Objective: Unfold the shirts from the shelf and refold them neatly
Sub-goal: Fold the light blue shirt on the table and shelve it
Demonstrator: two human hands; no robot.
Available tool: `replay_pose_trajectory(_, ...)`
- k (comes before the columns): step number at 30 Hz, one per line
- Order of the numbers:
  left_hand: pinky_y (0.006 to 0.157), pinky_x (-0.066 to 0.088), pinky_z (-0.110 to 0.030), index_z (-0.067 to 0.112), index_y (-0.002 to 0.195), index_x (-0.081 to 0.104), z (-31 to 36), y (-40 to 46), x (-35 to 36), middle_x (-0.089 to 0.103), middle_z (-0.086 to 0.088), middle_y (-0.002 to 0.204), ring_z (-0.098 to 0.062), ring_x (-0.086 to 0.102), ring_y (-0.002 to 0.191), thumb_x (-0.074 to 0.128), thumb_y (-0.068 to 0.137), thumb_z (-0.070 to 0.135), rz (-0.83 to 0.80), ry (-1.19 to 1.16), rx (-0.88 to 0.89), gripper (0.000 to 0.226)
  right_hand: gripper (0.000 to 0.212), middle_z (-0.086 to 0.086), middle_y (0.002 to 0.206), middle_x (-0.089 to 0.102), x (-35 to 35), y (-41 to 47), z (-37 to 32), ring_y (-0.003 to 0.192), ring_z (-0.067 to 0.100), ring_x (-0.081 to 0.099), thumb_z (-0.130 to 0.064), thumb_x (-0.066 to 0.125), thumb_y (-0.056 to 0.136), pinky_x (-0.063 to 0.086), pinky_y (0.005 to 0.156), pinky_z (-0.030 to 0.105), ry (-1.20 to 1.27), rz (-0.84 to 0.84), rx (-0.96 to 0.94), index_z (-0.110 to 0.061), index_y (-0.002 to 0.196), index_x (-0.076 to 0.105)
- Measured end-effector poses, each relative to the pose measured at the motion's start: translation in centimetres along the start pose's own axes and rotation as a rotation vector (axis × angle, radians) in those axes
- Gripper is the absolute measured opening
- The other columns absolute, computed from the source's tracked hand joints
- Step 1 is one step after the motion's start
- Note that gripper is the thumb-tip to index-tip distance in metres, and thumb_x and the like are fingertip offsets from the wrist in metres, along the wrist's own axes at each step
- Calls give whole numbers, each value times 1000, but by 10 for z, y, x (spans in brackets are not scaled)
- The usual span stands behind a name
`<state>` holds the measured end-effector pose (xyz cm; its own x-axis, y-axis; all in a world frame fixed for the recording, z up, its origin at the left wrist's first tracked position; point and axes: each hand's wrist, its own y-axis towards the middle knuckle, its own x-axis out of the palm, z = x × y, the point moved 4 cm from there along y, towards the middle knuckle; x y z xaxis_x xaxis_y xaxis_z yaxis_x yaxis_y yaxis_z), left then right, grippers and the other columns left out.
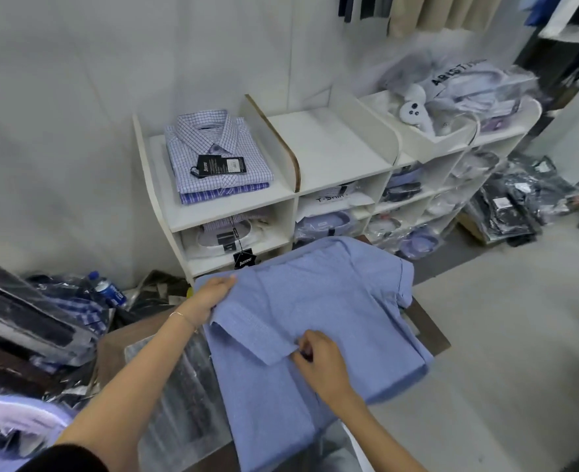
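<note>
Blue shirt (318,311) spread before white shelf (233,207), left hand (214,296) gripping its edge, right hand (318,361) pinching its collar

- The left arm enters from the lower left of the frame and runs up toward the centre, forearm bare, a dark sleeve at the bottom edge.
- A thin bracelet (183,316) sits on the left wrist.
- The left hand (213,296) lies left of centre, back of the hand up, fingers (228,281) stretched toward the upper right with the thumb tucked under, gripping the edge of the shirt (332,301).
- The right arm enters from the bottom right and angles up and left, forearm bare.
- The right hand (322,362) sits just below centre, knuckles up, fingers curled inward, fingertips pinching the shirt at a fold.
- The two hands are well apart.
</note>
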<state>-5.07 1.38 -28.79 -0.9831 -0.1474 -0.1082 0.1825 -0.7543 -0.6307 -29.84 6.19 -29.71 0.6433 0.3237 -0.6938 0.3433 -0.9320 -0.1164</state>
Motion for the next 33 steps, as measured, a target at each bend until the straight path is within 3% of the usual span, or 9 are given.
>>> replay_pose_trajectory(4, 88, 51, -38, 1, 111, 63, -5, -2, -9, 67, -20, 107, -28, 63, 95, 47, 101, 30, 36, -77, -21, 35, 26, -5, 70, 46, -1, -12, -10, 62, 12, 44, -25, 56, 93, 24, 49, 12, -118, 109, -40, -17, 74, 40)
replay_pose_trajectory(6, 74, 49, -31, 3, 89, 66, -7, -3, -12, 66, -17, 89, -24, 60, 80, 49, 100, 29, 79, 29, 21, 33, 25, -6, 71, 44, 0, -15, -15, 59, 11, 41, -24, 57, 92, 20, 47, 12, -175, 142, -84, -19, 76, 38)
replay_pose_trajectory(9, 58, 28, -27, 18, 56, 38, -12, 4, -20, 40, -3, 61, -15, 37, 59, 52, 98, 26, 199, 255, 100, 45, 26, -8, 75, 48, 3, -15, -23, 54, 6, 38, -13, 62, 81, 21, 45, 12, -271, 128, -202, -25, 85, 38)
replay_pose_trajectory(15, 55, 21, -27, 15, 58, 37, -9, 6, -32, 40, -5, 63, -16, 38, 63, 54, 96, 27, 269, 509, 188, 44, 27, -11, 77, 46, 4, -15, -32, 52, 0, 47, -27, 45, 76, 19, 44, 7, -380, 69, -451, -32, 86, 70)
replay_pose_trajectory(17, 55, 23, -26, 14, 60, 42, -10, 7, -30, 44, -6, 66, -16, 41, 65, 56, 95, 30, 255, 505, 181, 42, 23, -10, 85, 39, 4, -15, -31, 60, 2, 47, -25, 59, 74, 21, 45, 9, -393, 82, -496, -31, 94, 69)
replay_pose_trajectory(21, 64, 37, -25, 12, 70, 57, -9, 14, -27, 55, -8, 76, -18, 53, 74, 70, 84, 43, 181, 372, 140, 36, 61, -4, 103, 40, 11, -14, -30, 84, 8, 42, -20, 78, 62, 36, 56, 16, -396, 42, -563, -34, 118, 56)
replay_pose_trajectory(23, 67, 41, -26, 11, 70, 56, -6, 17, -25, 57, -7, 75, -19, 56, 74, 75, 78, 44, 162, 369, 140, 38, 56, -2, 106, 42, 16, -11, -35, 88, 11, 41, -20, 78, 63, 42, 63, 19, -422, 45, -615, -33, 114, 58)
replay_pose_trajectory(28, 76, 44, -31, 9, 78, 61, -3, 21, -22, 62, -4, 86, -20, 59, 82, 76, 79, 34, 169, 448, 156, 29, 24, -3, 92, 43, 25, -8, -48, 82, 13, 41, -24, 61, 80, 35, 67, 20, -438, 72, -670, -27, 103, 61)
replay_pose_trajectory(33, 77, 45, -30, 2, 87, 70, 0, 21, -20, 66, -7, 95, -19, 59, 86, 74, 83, 28, 205, 475, 199, 27, 18, -5, 88, 50, 21, -12, -49, 80, 11, 44, -27, 57, 85, 37, 66, 20, -387, 104, -644, -24, 100, 66)
